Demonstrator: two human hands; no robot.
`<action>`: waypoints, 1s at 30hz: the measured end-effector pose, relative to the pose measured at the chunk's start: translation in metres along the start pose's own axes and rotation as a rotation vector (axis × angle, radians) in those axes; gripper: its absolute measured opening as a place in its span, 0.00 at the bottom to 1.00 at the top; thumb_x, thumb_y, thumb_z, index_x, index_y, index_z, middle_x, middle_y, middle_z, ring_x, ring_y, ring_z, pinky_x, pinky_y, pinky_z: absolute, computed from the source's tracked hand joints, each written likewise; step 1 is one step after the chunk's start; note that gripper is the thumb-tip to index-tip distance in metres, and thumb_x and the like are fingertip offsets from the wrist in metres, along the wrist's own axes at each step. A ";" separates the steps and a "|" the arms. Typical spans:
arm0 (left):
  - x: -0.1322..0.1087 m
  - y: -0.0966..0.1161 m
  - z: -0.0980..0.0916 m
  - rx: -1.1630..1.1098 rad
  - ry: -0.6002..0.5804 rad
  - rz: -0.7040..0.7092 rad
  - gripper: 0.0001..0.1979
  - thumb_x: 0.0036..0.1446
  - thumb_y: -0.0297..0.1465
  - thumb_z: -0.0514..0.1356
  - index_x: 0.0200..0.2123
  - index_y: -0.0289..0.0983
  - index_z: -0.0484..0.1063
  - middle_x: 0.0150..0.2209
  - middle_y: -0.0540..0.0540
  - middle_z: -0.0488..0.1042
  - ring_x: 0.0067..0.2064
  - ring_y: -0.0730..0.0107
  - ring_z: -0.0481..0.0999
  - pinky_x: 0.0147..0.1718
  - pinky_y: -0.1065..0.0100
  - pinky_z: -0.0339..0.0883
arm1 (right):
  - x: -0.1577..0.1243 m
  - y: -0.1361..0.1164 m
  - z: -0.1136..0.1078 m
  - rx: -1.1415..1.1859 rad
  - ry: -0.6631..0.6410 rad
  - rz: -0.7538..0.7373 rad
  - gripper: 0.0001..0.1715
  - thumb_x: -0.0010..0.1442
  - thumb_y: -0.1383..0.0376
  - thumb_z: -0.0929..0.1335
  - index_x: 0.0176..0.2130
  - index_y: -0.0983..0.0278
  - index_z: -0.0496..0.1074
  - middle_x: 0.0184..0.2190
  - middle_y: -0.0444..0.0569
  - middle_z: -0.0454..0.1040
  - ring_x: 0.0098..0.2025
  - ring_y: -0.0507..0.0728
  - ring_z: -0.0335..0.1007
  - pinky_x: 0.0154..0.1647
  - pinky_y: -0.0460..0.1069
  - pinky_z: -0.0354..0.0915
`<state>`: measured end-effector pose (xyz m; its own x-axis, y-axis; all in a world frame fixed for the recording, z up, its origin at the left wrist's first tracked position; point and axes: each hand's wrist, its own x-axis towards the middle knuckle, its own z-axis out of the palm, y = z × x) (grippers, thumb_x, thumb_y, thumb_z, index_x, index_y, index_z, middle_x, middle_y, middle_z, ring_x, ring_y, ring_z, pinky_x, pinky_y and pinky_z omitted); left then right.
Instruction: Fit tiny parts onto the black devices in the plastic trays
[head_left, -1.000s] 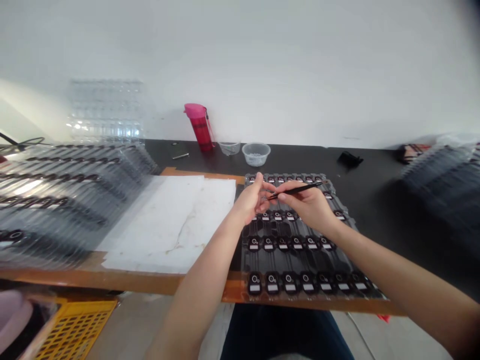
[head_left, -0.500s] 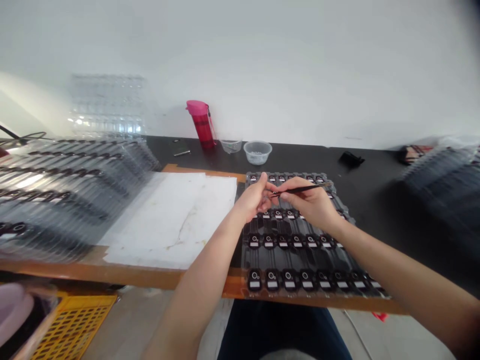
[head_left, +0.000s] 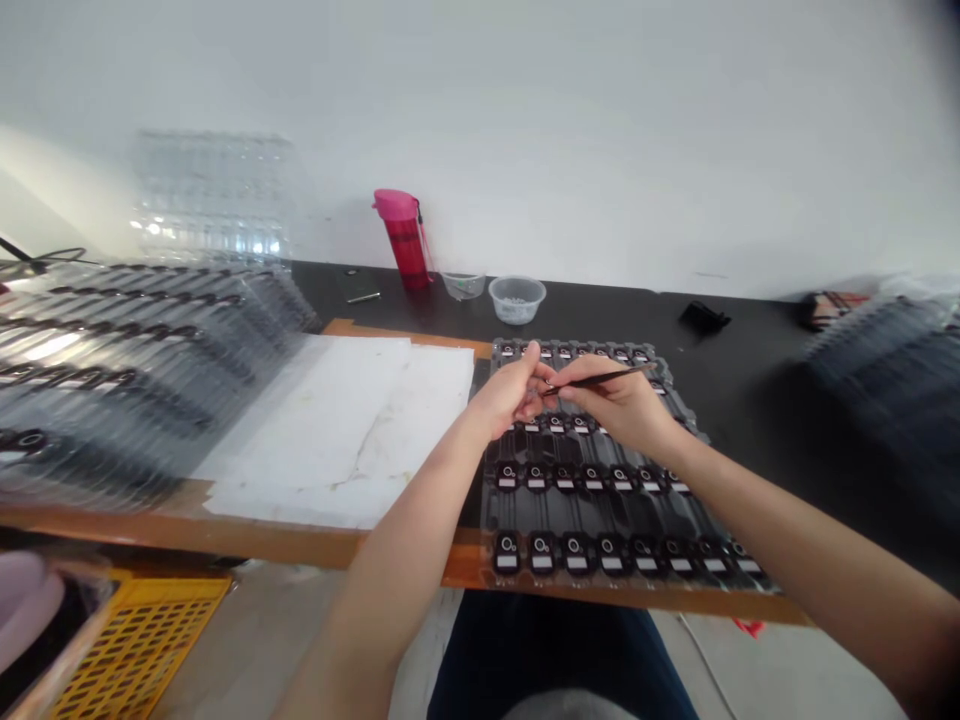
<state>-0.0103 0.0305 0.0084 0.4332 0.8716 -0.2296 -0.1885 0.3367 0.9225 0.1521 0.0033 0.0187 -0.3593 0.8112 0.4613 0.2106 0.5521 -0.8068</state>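
Grips slim black tweezers (head_left: pixel 611 378) in right hand (head_left: pixel 622 408), aims tips at left hand (head_left: pixel 511 396). Holds both over clear blister tray (head_left: pixel 628 515) of black parts (head_left: pixel 542 552). Shows white paper (head_left: pixel 322 430) left of hands, clear plastic tub (head_left: pixel 517 302) beyond, pink-lidded bottle (head_left: pixel 405 240) beyond-left.

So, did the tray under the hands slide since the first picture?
No. The tray sits in the same place beside the white paper; both rose slightly in the picture together, so probably only the camera moved.

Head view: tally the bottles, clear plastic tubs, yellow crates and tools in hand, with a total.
Bottle: 1
Clear plastic tubs: 2
Yellow crate: 1
Slim dark tool, in the right hand: 1
Total: 5
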 end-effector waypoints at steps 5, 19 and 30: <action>0.002 -0.002 -0.002 0.002 -0.044 -0.003 0.26 0.62 0.49 0.43 0.27 0.34 0.66 0.18 0.47 0.68 0.12 0.83 0.54 0.12 0.77 0.42 | 0.001 0.000 0.000 -0.005 -0.005 0.003 0.09 0.58 0.60 0.69 0.37 0.61 0.75 0.35 0.49 0.74 0.38 0.54 0.72 0.40 0.51 0.71; 0.005 -0.007 -0.004 0.104 -0.119 -0.017 0.28 0.61 0.51 0.43 0.24 0.35 0.65 0.17 0.48 0.66 0.11 0.84 0.53 0.11 0.77 0.40 | 0.002 -0.007 -0.002 0.022 -0.113 0.028 0.09 0.58 0.60 0.69 0.37 0.62 0.75 0.31 0.48 0.73 0.34 0.54 0.72 0.38 0.51 0.72; 0.002 -0.005 -0.001 0.174 -0.125 -0.026 0.30 0.59 0.54 0.43 0.24 0.34 0.67 0.17 0.46 0.65 0.12 0.83 0.54 0.12 0.75 0.39 | 0.001 0.000 -0.001 0.129 -0.138 0.050 0.09 0.58 0.61 0.69 0.39 0.61 0.74 0.34 0.47 0.73 0.34 0.53 0.73 0.40 0.51 0.73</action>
<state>-0.0092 0.0305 0.0030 0.5436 0.8090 -0.2237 -0.0260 0.2826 0.9589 0.1527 0.0042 0.0198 -0.4746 0.7981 0.3711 0.1167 0.4750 -0.8722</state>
